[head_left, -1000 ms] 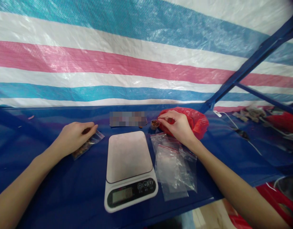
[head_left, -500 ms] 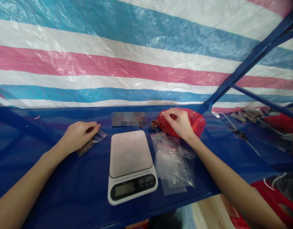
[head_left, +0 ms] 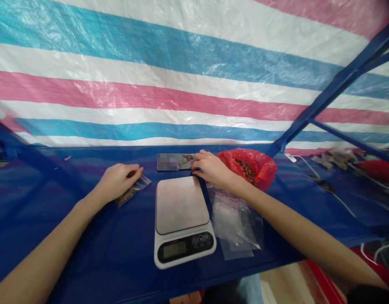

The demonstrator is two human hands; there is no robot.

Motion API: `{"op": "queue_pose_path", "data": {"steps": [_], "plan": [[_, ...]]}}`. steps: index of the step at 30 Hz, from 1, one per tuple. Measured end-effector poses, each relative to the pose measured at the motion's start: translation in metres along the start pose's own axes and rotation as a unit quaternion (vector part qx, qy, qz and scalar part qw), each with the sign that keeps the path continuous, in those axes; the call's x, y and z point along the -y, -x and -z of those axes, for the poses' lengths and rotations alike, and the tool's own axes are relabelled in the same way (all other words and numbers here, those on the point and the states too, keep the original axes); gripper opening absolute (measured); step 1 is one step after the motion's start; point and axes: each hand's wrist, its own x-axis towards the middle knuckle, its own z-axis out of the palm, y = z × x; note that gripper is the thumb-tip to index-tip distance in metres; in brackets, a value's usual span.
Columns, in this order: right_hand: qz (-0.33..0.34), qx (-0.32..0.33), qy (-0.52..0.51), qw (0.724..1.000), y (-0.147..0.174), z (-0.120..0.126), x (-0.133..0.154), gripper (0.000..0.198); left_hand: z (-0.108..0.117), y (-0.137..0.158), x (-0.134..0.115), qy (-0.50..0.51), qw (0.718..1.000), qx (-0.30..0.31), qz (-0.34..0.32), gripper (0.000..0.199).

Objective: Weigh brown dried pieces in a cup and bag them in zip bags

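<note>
My left hand (head_left: 120, 181) is closed, thumb and fingers pinched at the top of a small clear zip bag (head_left: 128, 195) with brown pieces inside. The bag lies on the blue table. My right hand (head_left: 210, 168) reaches over the back of the table, its fingers drawn together at the right end of a flat, phone-like object (head_left: 185, 162). What its fingertips hold, if anything, is hidden. In front of that hand stands a white kitchen scale (head_left: 182, 204), its plate bare. To its right sits an open red plastic bag (head_left: 266, 169) of brown nut-like pieces (head_left: 246, 169).
Several flat zip bags (head_left: 234, 226) overlap to the right of the scale, partly under my right forearm. A blue metal post (head_left: 308, 114) rises at the right, with a white cable (head_left: 310, 166) behind it. Striped plastic sheeting (head_left: 169, 93) hangs along the back.
My right hand has moved left from the red bag to the phone-like object's end. It now covers the spot where a small cup of brown pieces stood. My left hand stays at its bag.
</note>
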Motion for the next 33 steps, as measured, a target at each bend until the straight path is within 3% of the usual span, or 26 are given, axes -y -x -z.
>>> {"op": "queue_pose_path", "data": {"steps": [5, 8, 12, 16, 22, 33], "plan": [[-0.001, -0.002, -0.015, 1.0, 0.0, 0.003, -0.003, 0.007, 0.0, 0.001, -0.001, 0.003, 1.0, -0.011, -0.007, 0.047], [-0.02, -0.086, -0.09, 0.992, 0.006, 0.018, -0.012, 0.009, -0.001, 0.001, 0.0, 0.003, 1.0, -0.015, -0.007, 0.047], [-0.094, -0.2, -0.156, 0.963, 0.025, 0.039, -0.034, 0.01, -0.001, 0.0, 0.0, 0.004, 1.0, -0.006, 0.002, 0.047], [-0.125, -0.172, -0.193, 0.958, 0.044, 0.039, -0.049, 0.009, -0.001, -0.001, 0.0, 0.003, 1.0, -0.002, 0.005, 0.047], [-0.122, -0.135, -0.187, 0.965, 0.057, 0.022, -0.047, 0.01, -0.001, 0.0, 0.0, 0.0, 1.0, -0.007, 0.003, 0.048], [-0.127, -0.223, -0.197, 0.946, 0.067, 0.013, -0.045, 0.02, 0.0, 0.0, 0.0, -0.009, 1.0, 0.01, 0.018, 0.048]]}}
